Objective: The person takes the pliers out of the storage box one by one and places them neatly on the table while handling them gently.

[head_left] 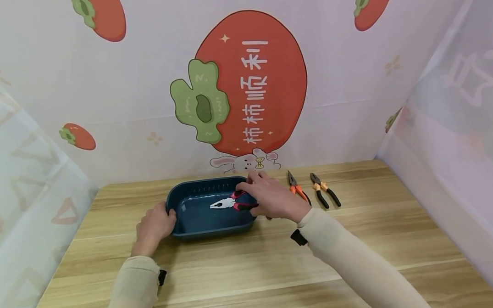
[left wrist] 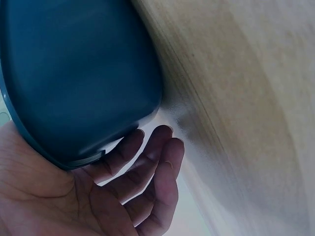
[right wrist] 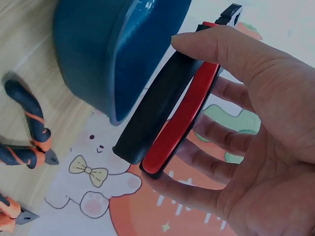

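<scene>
A dark blue plastic basin [head_left: 212, 232] rests on the wooden table. My left hand [head_left: 154, 224] holds its left end, thumb at the rim; in the left wrist view the curled fingers [left wrist: 167, 182] lie along the outside wall. Over the basin's right end, my right hand [head_left: 269, 196] grips combination pliers [head_left: 242, 202] by their red and black handles. Their silver jaws point left above the basin's floor. In the right wrist view, the thumb and fingertips pinch the pliers' handles [right wrist: 184, 113] from both sides, beside the basin's rim.
Right of the basin lie long-nose pliers [head_left: 295, 188] with orange and black handles, and pliers [head_left: 324, 189] with black and pale orange handles. A cloth wall [head_left: 144, 85] printed with persimmons stands along the table's back edge, with side walls left and right.
</scene>
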A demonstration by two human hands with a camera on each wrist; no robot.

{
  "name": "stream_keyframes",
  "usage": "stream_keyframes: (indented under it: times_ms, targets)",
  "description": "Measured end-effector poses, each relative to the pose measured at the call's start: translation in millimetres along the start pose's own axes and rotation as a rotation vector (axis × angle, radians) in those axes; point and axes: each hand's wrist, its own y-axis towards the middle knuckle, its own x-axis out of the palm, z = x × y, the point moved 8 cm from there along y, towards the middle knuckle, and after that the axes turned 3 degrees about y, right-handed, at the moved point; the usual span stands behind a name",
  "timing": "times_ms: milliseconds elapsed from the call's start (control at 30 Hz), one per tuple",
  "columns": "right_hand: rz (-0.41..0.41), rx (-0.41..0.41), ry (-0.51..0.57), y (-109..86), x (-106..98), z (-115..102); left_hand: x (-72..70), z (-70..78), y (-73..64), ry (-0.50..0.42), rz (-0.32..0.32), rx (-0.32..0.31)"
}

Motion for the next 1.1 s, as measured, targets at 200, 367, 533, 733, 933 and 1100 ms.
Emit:
stream_keyframes:
  times_ms: [200,367,533,733,933,1100]
  targets:
    - [-0.013,0.023,0.008,-8.3,1.3,7.8,-0.8,0.9,-0.5,0.000,-0.003,-0.001]
    - [0.014,0.012,-0.018,-16.8,-0.8,13.0,-1.3,1.1,0.3,0.006,0.000,0.011]
    - [0.025,0.034,-0.016,-24.5,-2.4,22.1,-1.6,1.1,1.0,0.007,-0.001,0.017]
    - [0.033,0.046,0.033,-33.9,-3.8,33.3,-1.3,1.8,0.7,0.007,-0.009,0.008]
    - [0.051,0.060,0.037,-45.0,-6.2,45.0,-0.6,1.5,0.6,0.011,-0.011,-0.005]
    - [0.081,0.079,0.020,-54.5,-8.3,54.9,-0.9,1.3,-0.2,0.019,-0.005,-0.008]
